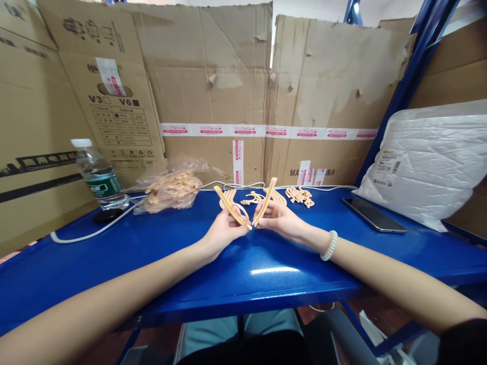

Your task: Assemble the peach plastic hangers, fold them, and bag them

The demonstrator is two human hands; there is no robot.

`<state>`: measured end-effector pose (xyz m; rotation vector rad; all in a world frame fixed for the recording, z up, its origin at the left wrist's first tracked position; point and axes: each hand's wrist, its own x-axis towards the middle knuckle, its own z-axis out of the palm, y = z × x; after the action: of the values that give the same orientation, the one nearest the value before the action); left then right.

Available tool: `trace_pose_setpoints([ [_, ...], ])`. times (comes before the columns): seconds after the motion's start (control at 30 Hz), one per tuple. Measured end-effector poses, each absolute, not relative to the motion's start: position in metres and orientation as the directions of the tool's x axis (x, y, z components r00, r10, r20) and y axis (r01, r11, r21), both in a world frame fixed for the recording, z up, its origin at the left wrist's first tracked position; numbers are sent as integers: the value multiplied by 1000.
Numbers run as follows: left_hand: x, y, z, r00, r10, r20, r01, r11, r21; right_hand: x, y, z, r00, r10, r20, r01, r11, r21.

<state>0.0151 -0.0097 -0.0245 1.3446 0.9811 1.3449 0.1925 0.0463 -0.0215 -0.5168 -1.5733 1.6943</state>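
Above the middle of the desk, our left hand grips the left strip and our right hand the right strip. We judge both light, fairly stiff, perhaps brittle, best held mid-length. They look slim, tan, gently curved; small curled pieces lie beyond.

Pale ribbed bracelet, black sleeve

One head-worn camera is looking forward and down from above the lap, facing across the nearby worktop toward upright cardboard.
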Motion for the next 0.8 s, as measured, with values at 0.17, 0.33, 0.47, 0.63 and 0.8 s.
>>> trace_pose_setpoints([
  [0.17, 14, -10, -24, 52, 973, 224, -69, -220, 973, 193, 47, -21, -635, 716, 291, -218, 194, -956],
  [0.33, 15, -10, -21, 56, 972, 227, -70, -223, 972, 192, 48, -23, -624, 710, 325, -233, 228, -945],
  [0.47, 15, -10, -20, 94, 966, 241, -61, -236, 970, 192, 52, -27, -641, 681, 354, -244, 256, -935],
  [0.63, 16, -10, -19, 77, 969, 235, -77, -230, 970, 193, 55, -28, -653, 663, 366, -235, 283, -930],
  [0.8, 16, -12, -17, 51, 976, 210, -25, -209, 978, 195, 52, -27, -646, 673, 360, -198, 308, -931],
])
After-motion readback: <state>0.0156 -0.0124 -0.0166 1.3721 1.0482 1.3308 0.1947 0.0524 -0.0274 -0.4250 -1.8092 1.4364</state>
